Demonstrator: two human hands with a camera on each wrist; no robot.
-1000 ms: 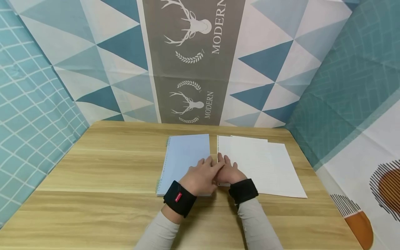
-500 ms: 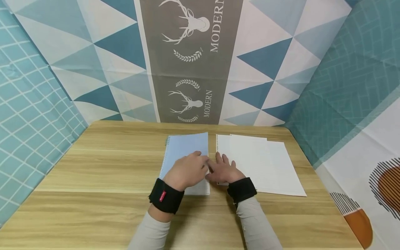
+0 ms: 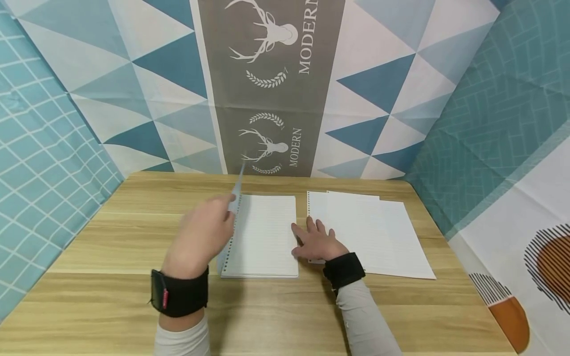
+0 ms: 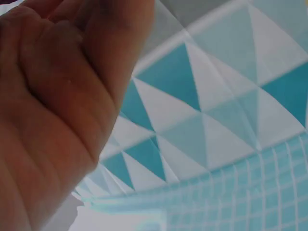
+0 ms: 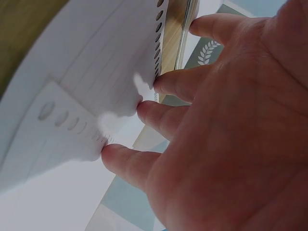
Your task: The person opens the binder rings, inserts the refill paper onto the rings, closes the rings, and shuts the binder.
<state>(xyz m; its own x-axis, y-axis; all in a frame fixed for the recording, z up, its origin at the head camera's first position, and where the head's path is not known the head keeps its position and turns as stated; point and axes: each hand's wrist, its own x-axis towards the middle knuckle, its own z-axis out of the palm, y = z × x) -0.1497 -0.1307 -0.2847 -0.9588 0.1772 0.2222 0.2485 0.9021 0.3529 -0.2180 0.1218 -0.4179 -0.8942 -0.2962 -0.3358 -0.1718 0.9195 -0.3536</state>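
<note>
A spiral notebook lies mid-table with its lined white page (image 3: 266, 237) showing. Its pale blue cover (image 3: 237, 190) stands nearly on edge along the left binding, pinched by my left hand (image 3: 200, 235). In the left wrist view, the palm of that hand (image 4: 53, 106) fills the left side and the cover is out of sight. My right hand (image 3: 321, 244) is spread across the gap between the notebook and several loose punched sheets (image 3: 378, 235). The right wrist view has fingertips (image 5: 115, 153) touching the overlapping sheets (image 5: 96, 43), while the index finger reaches the notebook's edge.
The wooden table (image 3: 124, 247) carries the notebook and papers. Behind it hangs a patterned cloth (image 3: 276, 99) with deer heads and triangles. More cloth closes off the left side (image 3: 40, 123) and the right side (image 3: 498, 133).
My left hand has moved left from beside the right hand, lifting the blue cover from flat to nearly upright and uncovering the lined page. The right hand has stayed in place.
</note>
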